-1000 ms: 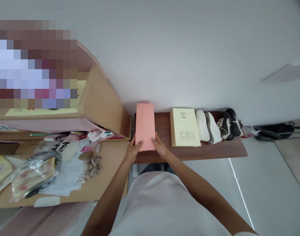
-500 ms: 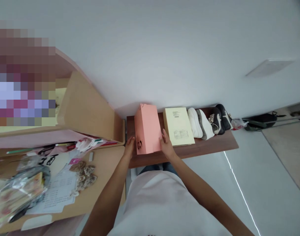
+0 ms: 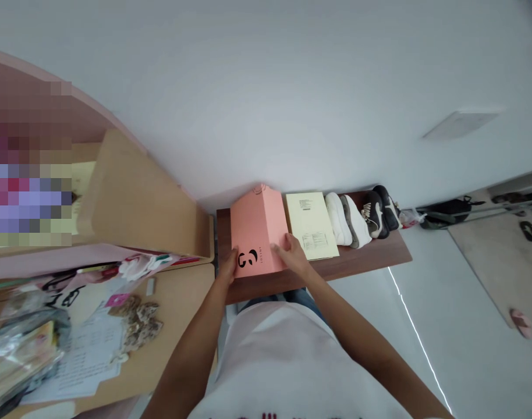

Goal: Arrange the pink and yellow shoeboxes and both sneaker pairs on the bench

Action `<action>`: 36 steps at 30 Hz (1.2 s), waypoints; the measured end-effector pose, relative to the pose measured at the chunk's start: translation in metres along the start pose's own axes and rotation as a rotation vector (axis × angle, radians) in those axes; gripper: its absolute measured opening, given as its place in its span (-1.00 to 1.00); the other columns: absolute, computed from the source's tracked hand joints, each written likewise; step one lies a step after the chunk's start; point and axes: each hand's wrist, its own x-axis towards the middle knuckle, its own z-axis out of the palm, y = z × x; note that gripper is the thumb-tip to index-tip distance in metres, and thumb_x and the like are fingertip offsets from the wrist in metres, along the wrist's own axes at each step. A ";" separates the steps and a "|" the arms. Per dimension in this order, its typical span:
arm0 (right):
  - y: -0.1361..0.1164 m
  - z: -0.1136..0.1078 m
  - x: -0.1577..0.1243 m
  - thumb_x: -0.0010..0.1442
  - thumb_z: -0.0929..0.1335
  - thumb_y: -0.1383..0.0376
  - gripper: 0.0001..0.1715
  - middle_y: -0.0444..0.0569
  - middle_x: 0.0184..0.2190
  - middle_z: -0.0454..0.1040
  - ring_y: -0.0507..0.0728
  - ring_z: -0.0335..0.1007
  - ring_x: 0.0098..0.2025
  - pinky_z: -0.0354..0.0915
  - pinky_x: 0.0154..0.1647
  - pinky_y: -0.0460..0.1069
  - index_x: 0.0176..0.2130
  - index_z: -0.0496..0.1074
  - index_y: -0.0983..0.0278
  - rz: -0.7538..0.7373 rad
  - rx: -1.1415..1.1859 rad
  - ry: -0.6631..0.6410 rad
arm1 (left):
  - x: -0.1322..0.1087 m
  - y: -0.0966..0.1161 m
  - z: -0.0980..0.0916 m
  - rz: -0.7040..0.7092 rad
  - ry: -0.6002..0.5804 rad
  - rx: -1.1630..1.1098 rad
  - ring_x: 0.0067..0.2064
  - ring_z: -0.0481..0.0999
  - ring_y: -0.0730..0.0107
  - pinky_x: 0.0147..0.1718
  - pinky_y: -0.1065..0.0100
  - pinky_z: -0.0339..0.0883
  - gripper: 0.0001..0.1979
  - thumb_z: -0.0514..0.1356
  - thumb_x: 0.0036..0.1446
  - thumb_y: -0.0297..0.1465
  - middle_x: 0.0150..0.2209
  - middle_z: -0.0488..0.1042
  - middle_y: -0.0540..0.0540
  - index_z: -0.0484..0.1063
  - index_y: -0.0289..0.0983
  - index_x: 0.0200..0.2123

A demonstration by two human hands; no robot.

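Observation:
A pink shoebox (image 3: 252,227) with black lettering is tilted over the left end of a dark wooden bench (image 3: 357,257). My left hand (image 3: 229,265) grips its left edge near the front, the thumb on the printed face. On the other side, my right hand (image 3: 291,251) holds the box's right side, with the thumb on top. Both hands' fingers are partly hidden by the box. Close by on the right lies a pale yellow box (image 3: 312,224) with printed labels.
White sneakers (image 3: 348,221) and black shoes (image 3: 379,212) stand farther right on the bench. To the left is a desk (image 3: 178,320) with papers, a scrunchie (image 3: 141,323) and plastic bags, under a wooden shelf unit (image 3: 148,203). A pink slipper (image 3: 521,323) lies on the floor.
The pink shoebox has turned in my hands so its lettered face now points more upward. My right thumb has moved onto the box. The view has shifted slightly to the right.

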 end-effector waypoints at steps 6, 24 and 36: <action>-0.005 -0.003 0.000 0.09 0.50 0.00 0.00 0.12 0.35 0.29 0.34 0.20 0.38 0.08 0.44 0.24 0.37 0.22 0.24 0.050 0.109 -0.209 | -0.043 0.018 -0.022 0.070 -0.049 -0.110 0.01 0.64 0.13 0.03 0.12 0.53 -0.58 0.33 0.19 -0.26 -0.01 0.63 -0.20 0.49 -0.26 0.09; 0.031 0.028 0.030 0.13 0.48 0.26 -0.34 0.04 0.04 0.59 0.27 0.54 0.05 0.43 0.17 0.28 0.21 0.38 0.19 0.171 0.258 -0.385 | -0.039 0.015 -0.042 0.342 0.070 0.005 0.24 0.46 0.11 0.21 0.14 0.36 -0.37 0.38 0.09 -0.20 0.16 0.54 -0.16 0.42 -0.20 0.22; 0.044 0.034 0.043 0.07 0.52 0.27 -0.37 0.08 0.01 0.60 0.28 0.53 0.06 0.42 0.18 0.29 0.13 0.42 0.20 0.173 0.312 -0.396 | -0.022 0.012 -0.045 0.433 0.034 0.124 0.29 0.40 0.08 0.27 0.08 0.29 -0.34 0.31 0.16 -0.15 0.22 0.49 -0.15 0.35 -0.19 0.30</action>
